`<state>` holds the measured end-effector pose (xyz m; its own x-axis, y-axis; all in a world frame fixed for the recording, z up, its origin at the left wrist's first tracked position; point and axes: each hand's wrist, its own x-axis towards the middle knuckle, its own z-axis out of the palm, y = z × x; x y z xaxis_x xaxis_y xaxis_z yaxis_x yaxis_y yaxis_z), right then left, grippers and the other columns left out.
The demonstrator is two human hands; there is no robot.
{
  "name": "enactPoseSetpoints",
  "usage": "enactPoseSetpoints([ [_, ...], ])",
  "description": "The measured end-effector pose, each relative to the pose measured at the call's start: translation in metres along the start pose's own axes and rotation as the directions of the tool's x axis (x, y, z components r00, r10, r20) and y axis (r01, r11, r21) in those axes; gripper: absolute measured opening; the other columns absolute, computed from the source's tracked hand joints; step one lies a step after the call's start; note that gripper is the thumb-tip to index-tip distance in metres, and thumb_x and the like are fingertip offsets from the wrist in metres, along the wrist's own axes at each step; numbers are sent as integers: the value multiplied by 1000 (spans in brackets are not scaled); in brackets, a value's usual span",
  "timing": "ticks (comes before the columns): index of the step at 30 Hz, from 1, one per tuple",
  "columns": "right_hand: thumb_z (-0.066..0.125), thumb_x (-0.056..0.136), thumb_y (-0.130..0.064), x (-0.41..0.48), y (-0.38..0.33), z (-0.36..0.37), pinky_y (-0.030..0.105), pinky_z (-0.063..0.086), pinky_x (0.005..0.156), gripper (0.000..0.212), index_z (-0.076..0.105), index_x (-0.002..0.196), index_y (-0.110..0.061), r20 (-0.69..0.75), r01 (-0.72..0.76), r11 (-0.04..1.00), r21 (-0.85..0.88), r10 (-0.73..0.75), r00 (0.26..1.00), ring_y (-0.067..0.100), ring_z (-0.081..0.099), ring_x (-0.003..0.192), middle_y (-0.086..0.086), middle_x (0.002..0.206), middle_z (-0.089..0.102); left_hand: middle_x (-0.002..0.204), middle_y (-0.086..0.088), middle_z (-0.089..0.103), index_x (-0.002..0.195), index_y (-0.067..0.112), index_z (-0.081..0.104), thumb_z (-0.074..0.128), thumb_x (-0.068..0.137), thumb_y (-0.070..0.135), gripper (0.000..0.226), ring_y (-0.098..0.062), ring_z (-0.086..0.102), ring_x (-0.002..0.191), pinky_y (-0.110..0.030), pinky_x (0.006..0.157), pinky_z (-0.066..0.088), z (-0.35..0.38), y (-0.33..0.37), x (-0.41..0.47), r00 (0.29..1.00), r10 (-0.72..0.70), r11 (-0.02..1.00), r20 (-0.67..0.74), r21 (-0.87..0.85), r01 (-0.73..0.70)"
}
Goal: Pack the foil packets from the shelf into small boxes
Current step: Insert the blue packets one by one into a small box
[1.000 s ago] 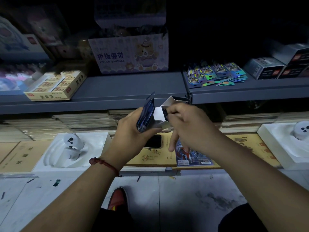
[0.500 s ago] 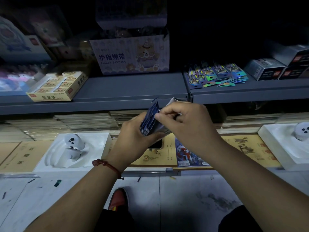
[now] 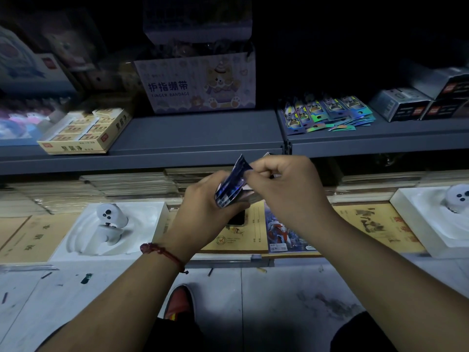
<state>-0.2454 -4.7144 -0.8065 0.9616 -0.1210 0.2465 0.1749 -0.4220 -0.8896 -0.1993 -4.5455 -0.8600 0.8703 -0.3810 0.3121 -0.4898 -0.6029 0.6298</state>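
Left hand [image 3: 203, 200] grips foil packets [image 3: 228, 193]; right hand [image 3: 288, 189] pinches them.

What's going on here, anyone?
A person is packing by hand at a shelf unit. The left hand grips a bundle of dark blue foil packets, and the right hand pinches their top edge. A pale small box shows just under the right hand, mostly hidden. More loose packets lie fanned on the grey shelf, beside grey cartons.

Left hand [image 3: 208, 199] grips blue foil packets [image 3: 229, 189]; right hand [image 3: 284, 184] pinches their top.
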Motion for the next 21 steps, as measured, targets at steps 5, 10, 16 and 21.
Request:
enactPoseSetpoints([
  [5,81,85,-14,1,-1,3,15,40,45,15,74,72,-14,-84,-84,975,207,104,991,3,54,43,0,59,68,105,14,71,122,31,63,79,81,48,47,0,67,93,-19,78,56,-1,0,-1,998,-60,997,5,-54,60],
  [10,81,87,-15,3,-7,-6,17,32,42,17,71,74,-10,-172,-66,923,378,141,975,4,42,36,-4,51,58,108,13,72,125,28,63,78,78,51,55,-2,67,95,-26,80,57,-5,-4,-1,997,-76,994,1,-75,76],
  [16,69,97,-16,5,-13,-16,19,31,39,17,61,86,-6,-285,28,887,462,118,951,15,38,36,-1,57,52,113,12,72,127,25,63,79,79,48,55,-1,67,99,-25,83,59,-6,-4,-1,996,-82,992,21,-94,83],
  [21,71,95,-21,0,-7,-11,16,36,41,21,64,79,-9,-94,-78,981,179,96,991,5,44,32,-3,45,55,112,10,71,125,23,63,79,79,47,55,-3,67,98,-18,79,56,-5,-2,-1,996,-88,991,26,-98,91],
])
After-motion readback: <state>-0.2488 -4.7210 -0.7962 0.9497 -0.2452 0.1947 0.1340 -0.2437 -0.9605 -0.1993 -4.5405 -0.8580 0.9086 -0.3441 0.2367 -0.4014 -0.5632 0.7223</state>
